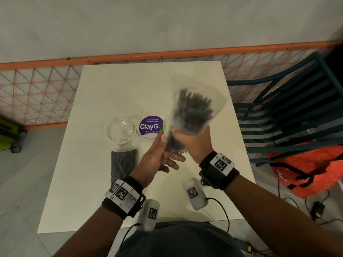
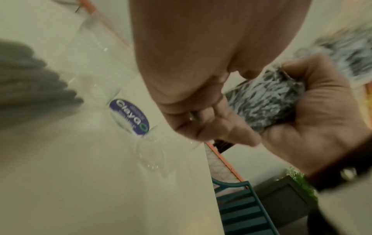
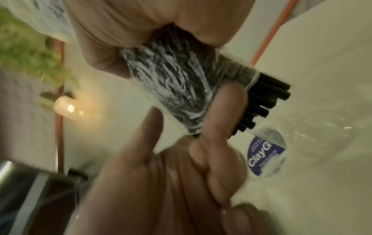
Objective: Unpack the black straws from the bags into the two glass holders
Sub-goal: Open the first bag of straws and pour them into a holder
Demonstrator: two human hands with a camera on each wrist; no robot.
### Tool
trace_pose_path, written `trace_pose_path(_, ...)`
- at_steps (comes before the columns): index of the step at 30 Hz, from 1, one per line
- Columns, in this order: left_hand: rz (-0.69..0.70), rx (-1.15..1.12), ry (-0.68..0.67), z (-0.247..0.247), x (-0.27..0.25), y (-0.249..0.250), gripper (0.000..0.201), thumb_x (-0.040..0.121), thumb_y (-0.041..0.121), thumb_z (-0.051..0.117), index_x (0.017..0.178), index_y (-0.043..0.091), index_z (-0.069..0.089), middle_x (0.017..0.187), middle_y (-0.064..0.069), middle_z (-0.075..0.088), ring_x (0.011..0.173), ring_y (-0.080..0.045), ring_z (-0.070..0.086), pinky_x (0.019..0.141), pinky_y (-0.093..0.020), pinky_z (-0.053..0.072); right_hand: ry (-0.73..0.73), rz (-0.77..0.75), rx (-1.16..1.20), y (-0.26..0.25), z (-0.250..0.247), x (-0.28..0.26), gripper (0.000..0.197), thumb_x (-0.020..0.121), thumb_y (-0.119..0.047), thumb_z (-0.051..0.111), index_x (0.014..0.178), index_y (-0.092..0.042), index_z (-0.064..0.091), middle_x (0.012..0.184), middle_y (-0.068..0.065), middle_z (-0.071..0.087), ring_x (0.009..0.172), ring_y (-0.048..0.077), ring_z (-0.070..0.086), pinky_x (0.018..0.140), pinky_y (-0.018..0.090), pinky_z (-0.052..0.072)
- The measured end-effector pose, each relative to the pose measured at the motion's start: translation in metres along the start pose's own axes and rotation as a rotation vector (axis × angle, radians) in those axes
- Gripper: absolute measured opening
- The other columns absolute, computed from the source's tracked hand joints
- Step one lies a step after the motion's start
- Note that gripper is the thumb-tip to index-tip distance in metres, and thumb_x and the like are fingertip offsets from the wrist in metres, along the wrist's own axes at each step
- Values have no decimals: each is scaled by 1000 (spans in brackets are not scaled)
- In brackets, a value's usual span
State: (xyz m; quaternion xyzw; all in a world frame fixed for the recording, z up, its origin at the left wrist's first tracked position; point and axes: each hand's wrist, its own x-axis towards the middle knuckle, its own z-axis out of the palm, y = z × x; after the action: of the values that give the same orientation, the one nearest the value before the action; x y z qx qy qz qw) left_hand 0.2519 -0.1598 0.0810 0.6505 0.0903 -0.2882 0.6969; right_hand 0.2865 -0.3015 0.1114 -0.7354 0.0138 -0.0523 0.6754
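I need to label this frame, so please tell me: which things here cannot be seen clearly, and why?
- Held bag, head view: motion blur, so the straws cannot be counted.
- Second holder, head view: mostly behind the bag and the left hand.
- Right hand, head view: its fingers are hidden behind the bag.
- Sticker, small print: too small in every view.

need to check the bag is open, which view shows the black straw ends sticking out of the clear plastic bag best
The right wrist view: sharp black straw ends poke past the clear plastic bag edge, gripped by the right hand. The head view shows only a blurred bundle; the left wrist view shows crumpled bag, hardly any ends.
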Motion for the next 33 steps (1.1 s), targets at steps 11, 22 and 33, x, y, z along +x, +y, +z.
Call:
trace_pose_path(11,674,647,490,-18,10,6,34,98,33,57,132,31,62,88,9,70,72,-10,61,65,-28,51,-19,49,183,-7,11,28,27,76,5,77,90,-17,71,86,-7,75,83,12,72,73,22,56)
trace_pose_path(22,559,796,329,-17,23,23,53,98,41,53,148,31,37,68,18,57,48,-5,51,53,-24,45,140,129,287,-9,3,59,31,77,7,73,88,-21,68,87,-7,75,82,10,72,76,28,57)
trace_pose_path(33,204,752,310,-62,-30,-57,11,94,37,61,103,34,66,82,9,68,72,-7,64,70,-22,51,275,222,264,31,18,100,37,74,-2,77,106,-16,65,98,-9,71,90,6,68,88,31,55)
